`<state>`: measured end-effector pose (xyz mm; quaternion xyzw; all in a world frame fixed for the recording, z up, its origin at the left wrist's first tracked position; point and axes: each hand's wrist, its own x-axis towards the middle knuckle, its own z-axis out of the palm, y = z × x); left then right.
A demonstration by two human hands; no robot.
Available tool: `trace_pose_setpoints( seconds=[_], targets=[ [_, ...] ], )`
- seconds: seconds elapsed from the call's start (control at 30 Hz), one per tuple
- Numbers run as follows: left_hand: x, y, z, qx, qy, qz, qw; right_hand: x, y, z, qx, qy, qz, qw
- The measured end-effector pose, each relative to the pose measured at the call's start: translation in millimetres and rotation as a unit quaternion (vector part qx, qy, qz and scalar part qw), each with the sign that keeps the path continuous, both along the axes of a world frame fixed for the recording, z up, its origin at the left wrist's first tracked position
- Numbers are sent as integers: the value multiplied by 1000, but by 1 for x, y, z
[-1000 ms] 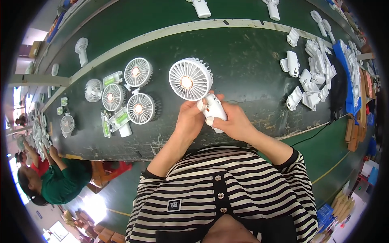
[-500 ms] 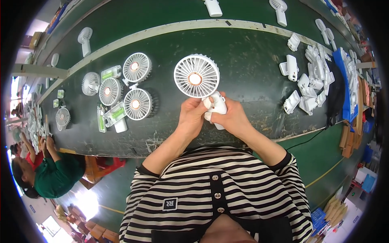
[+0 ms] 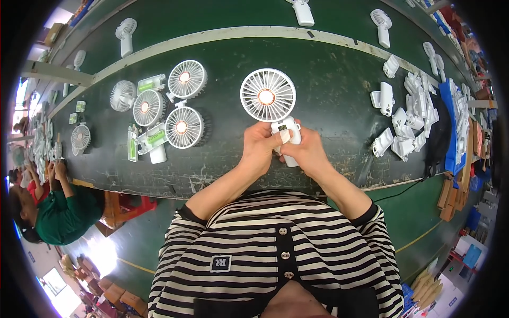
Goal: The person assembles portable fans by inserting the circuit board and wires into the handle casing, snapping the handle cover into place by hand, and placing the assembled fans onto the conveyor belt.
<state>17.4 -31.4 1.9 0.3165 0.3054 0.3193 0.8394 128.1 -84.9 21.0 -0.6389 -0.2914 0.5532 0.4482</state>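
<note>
A white handheld fan [image 3: 266, 96] with a round grille and an orange-ringed hub is held upright in front of me, its head pointing away. My left hand [image 3: 258, 148] is closed on the left side of its white handle, just below the head. My right hand [image 3: 310, 152] grips the handle from the right, with both thumbs meeting over its front. A small dark display shows near the handle's top. Fingers behind the handle are hidden, and the handle's lower end sticks out beneath my hands.
Several fans [image 3: 148, 107] lie to the left, beside open handles with green cells [image 3: 156, 136]. White casing parts [image 3: 403, 124] are heaped at the right, near a blue bin [image 3: 456, 127]. More fans stand beyond the pale rail [image 3: 228, 33]. A co-worker in green [image 3: 69, 214] sits at far left.
The fan's handle has turned in my hands, so its front with the dark display now faces up. My grip has shifted along it. The whole view has moved slightly.
</note>
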Motion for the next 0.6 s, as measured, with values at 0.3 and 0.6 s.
trace_pose_setpoints(
  seconds=[0.3,0.6],
  targets=[
    [-3,33,-10,4,12,-10,1000,11,37,-5,3,67,44,997],
    [-50,29,-1,157,114,-26,981,85,213,-32,170,-658,-12,734]
  ],
)
